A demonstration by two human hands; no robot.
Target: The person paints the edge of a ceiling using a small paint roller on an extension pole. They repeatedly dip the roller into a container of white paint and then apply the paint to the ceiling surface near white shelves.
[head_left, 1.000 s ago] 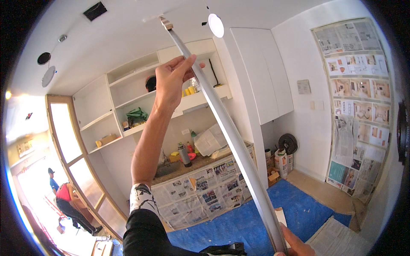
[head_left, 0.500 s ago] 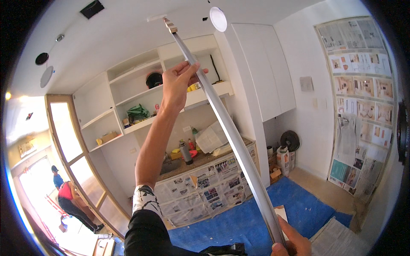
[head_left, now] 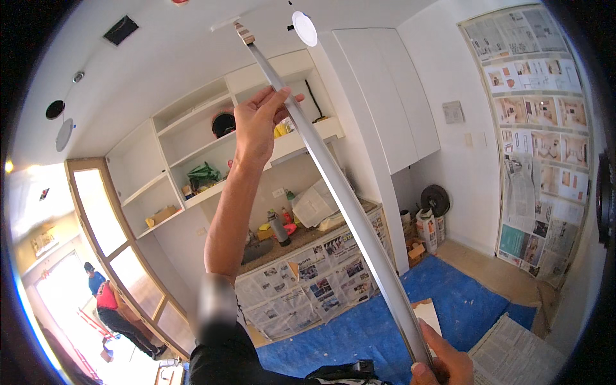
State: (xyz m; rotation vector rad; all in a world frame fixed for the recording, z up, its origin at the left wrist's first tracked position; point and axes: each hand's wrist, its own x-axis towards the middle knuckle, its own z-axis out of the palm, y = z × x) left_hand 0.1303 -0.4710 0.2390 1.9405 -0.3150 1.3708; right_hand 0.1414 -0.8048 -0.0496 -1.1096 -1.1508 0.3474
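A long silver metal bar (head_left: 340,196) slants from the lower right up toward the white ceiling. High on the bar is my left hand (head_left: 258,125), its thumb against the near face and its fingers reaching behind. Near the lower edge of the view, my right hand (head_left: 446,356) is wrapped round the bar's bottom end. A striped, brownish tip (head_left: 244,34) shows at the bar's upper end, close to a pale raised patch (head_left: 224,24) on the ceiling. Whether the tip touches the ceiling I cannot tell.
Open white shelves (head_left: 192,144) hang above a paper-covered counter (head_left: 314,276) with bottles. A round ceiling light (head_left: 304,29) is near the bar's top. Blue sheeting (head_left: 462,289) covers the floor. A papered door (head_left: 542,147) stands right; another person (head_left: 115,308) bends beyond the framed glass panel at left.
My view has shifted slightly, so the room sits a little further left in it. Both hands still grip the bar, and its tip stays by the pale ceiling patch.
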